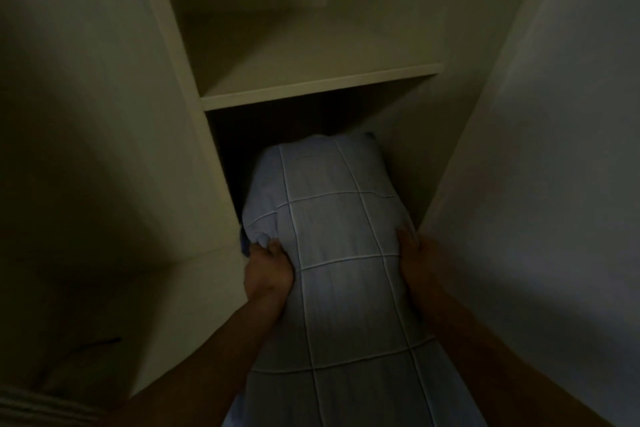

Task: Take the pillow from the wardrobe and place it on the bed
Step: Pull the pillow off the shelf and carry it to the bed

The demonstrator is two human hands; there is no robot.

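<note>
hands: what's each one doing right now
Left hand: grips the pillow, fabric bunched at its left edge.
Right hand: holds its right side.

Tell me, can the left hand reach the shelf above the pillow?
Probably yes, just not yet. The shelf is open in front with nothing blocking it, but the left hand is busy gripping the pillow and would have to let go first.

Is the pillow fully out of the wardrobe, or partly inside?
Partly inside: the pillow reaches into the compartment under the shelf; the left hand and right hand hold its sides.
</note>
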